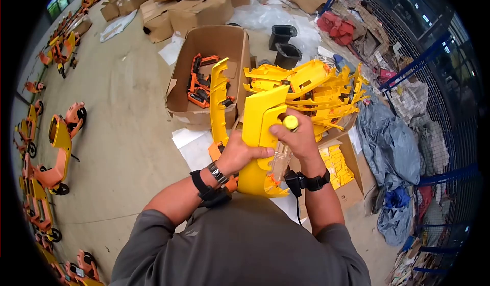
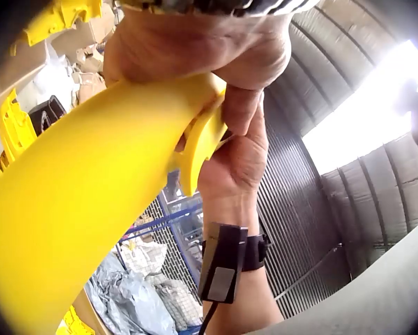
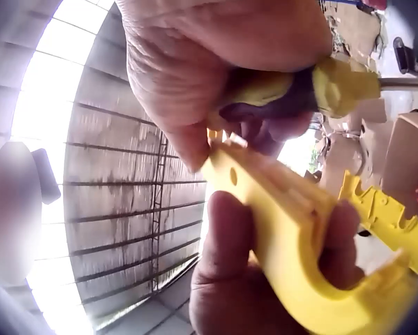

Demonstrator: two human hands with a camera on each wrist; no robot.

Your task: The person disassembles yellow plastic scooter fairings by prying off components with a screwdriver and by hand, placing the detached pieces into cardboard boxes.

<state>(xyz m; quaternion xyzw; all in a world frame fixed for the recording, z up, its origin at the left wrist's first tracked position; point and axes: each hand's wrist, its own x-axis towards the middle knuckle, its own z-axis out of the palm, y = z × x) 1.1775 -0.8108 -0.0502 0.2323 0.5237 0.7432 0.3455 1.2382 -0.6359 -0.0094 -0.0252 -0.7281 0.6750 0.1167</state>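
Observation:
A yellow curved plastic panel [image 1: 255, 120] stands in front of the person's chest, its smooth outer face filling much of the left wrist view. My left hand [image 1: 240, 150] grips its edge, the thumb over the near side and fingers behind. In my right hand [image 1: 298, 138] is a screwdriver [image 3: 285, 94] with a yellow and black handle, its metal shaft pointing away from the panel. The right hand's fingertips are right at the panel's edge, close by the left thumb. In the right wrist view, the left fingers [image 3: 226, 237] pinch the panel near a small hole.
A carton [image 1: 176, 94] with orange and black parts stands ahead. Several yellow panels [image 1: 316, 81] are piled to its right, above a carton of small yellow pieces [image 1: 337, 166]. Another yellow panel [image 1: 219, 102] stands upright at left. Scooters [image 1: 61, 148] line the left side.

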